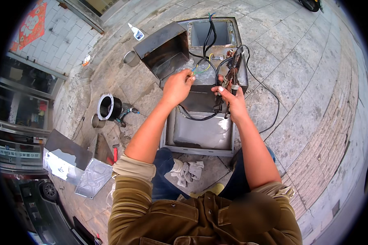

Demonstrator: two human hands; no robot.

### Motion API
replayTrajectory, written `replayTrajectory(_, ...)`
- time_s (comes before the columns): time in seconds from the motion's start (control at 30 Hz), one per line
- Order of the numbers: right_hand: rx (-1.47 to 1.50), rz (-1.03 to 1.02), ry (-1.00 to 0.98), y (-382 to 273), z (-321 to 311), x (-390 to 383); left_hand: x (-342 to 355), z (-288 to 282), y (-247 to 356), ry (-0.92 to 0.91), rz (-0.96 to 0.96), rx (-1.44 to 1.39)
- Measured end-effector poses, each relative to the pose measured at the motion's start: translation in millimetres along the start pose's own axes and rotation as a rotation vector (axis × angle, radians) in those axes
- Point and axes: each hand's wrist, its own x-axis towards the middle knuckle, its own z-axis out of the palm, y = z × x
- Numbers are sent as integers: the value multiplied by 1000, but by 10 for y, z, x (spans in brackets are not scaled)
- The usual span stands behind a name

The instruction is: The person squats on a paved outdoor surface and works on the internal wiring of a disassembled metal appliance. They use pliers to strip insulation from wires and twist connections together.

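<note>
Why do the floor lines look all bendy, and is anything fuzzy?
Head view: the fisheye lens curves the paving lines toward a black rim; daylight is soft, without hard shadows; the left hand and right hand look sharp; a blurred patch sits on the brown jacket.

Blower wheel with motor on grey paving, a small metal cup just beside it and another farther up. Glue bottle near the wall; red-handled screwdriver beside sheet-metal panels. Crumpled rag by the knees.
</note>
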Motion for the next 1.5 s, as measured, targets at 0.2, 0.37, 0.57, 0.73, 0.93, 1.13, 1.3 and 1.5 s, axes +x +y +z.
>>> replayTrajectory(0.2,36,52,-39,3,-45,31,-24,-54,-17,27,25,-30)
replayTrajectory(0.37,28,23,-18,20,-58,21,58,-112,160,213,162,62)
replayTrajectory(0.57,-78,-58,68,85,-24,27,473,43,458,240,374,-90)
replayTrajectory(0.73,-109,-143,107,-13,40,-37,1042,260,538,212,103,29)
replayTrajectory(0.93,-92,-134,89,-30,-1,-29,1492,425,309,57,-80,-130)
replayTrajectory(1.13,-36,-180,111,-36,-148,7,1178,421,573,250,241,41)
replayTrajectory(1.3,27,-201,114,-73,-105,-20,834,324,517,229,269,-154)
replayTrajectory(1.5,66,-209,70,-88,-48,-24,337,173,427,155,456,-41)
